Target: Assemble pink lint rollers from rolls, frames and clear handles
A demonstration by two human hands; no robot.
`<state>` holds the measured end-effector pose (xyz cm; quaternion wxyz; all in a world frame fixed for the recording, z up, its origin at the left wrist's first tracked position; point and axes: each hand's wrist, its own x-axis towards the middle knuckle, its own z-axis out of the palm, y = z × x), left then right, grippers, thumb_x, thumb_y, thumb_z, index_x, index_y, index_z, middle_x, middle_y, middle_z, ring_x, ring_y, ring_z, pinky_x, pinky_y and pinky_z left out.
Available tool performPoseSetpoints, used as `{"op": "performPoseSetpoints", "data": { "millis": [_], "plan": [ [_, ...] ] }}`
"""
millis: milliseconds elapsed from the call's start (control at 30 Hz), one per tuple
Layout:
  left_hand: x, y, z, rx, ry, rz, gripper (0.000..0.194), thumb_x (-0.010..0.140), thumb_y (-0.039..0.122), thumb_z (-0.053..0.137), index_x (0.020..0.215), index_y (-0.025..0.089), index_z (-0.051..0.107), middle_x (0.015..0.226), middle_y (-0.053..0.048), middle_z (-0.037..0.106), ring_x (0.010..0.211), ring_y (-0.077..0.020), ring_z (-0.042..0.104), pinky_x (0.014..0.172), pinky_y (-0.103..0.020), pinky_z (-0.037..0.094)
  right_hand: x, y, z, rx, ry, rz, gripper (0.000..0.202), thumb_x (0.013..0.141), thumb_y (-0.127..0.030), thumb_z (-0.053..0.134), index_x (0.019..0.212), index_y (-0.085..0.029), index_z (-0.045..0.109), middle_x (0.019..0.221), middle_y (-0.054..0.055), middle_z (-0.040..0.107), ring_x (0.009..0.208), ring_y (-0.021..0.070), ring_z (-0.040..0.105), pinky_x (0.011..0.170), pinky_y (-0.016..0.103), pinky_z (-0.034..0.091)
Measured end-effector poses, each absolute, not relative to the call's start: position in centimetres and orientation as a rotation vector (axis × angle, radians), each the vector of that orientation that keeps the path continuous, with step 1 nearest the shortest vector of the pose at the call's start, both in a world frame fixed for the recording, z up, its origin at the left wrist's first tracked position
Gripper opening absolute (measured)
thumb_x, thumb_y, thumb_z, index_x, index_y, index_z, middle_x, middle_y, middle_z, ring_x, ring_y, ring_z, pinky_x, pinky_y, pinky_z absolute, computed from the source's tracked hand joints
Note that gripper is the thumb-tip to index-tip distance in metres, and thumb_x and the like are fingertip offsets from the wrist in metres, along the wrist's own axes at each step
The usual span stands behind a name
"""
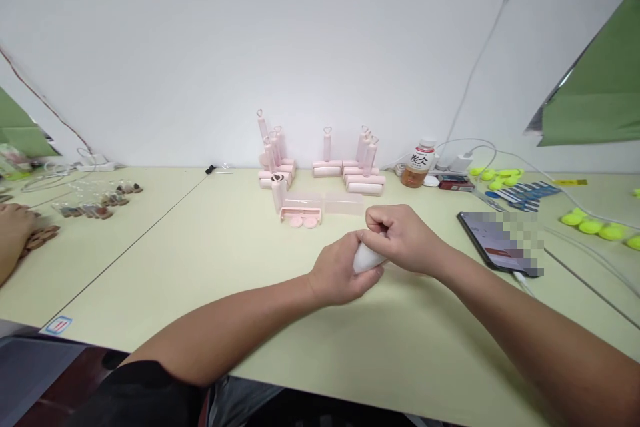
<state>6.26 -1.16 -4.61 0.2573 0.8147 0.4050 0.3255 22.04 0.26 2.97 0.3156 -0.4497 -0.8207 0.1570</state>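
Note:
A smooth white roll is held above the table between my two hands. My left hand wraps round its lower end, fingers closed. Curled tightly at the upper end, my right hand has its thumb against the roll; its fingertips are partly hidden. Beyond my hands lie a pink frame, two pink round caps and two clear pinkish covers. A pink cylinder with a dark heart-shaped mark on top stands beside the covers.
Pink and white rollers with upright handles line the wall. A bottle, a charging phone, cables and yellow-green pieces are on the right. At left, another person's hand rests near small bagged brown items.

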Motion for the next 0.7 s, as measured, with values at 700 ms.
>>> {"op": "performPoseSetpoints", "data": {
  "millis": [700],
  "plan": [
    [6.3,-0.1,-5.3,2.460,0.736,1.164,0.043,0.083,0.041,0.054,0.118,0.017,0.045,0.104,-0.012,0.066,0.091,-0.0275,0.066,0.078,-0.042,0.054,23.0,-0.4,2.4,-0.818,-2.157,0.111,0.027,0.079,-0.021,0.052,0.057,-0.021,0.036,0.052,-0.005,0.038,0.047,0.0090,0.033,0.047,0.024,0.027]
  ]
}}
